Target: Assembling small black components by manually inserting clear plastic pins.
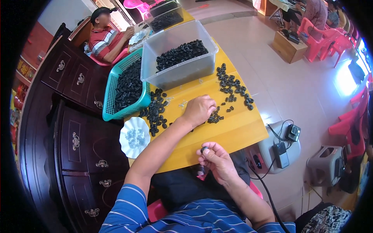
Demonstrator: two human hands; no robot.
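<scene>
My left hand (199,110) reaches across the yellow table, its fingers bent down and drawn together beside a small heap of little black parts (215,118). Whatever is between those fingertips is hidden. Closer to my body, over the table's front edge, my right hand (218,162) pinches a small black part (204,149) between thumb and forefinger. A dark, stubby object with a pink end (201,172) shows just under that hand; I cannot tell whether it is held. Black ring-like pieces (156,110) lie to the left of my left hand, and more black pieces (231,83) lie beyond it at the right.
A translucent plastic bin (178,75) and a teal basket (112,91), both with black pieces, stand at the back left. A white scalloped dish (123,138) holds small clear or metallic bits. Dark drawers (83,130) border the left. Another person (110,40) sits beyond the basket.
</scene>
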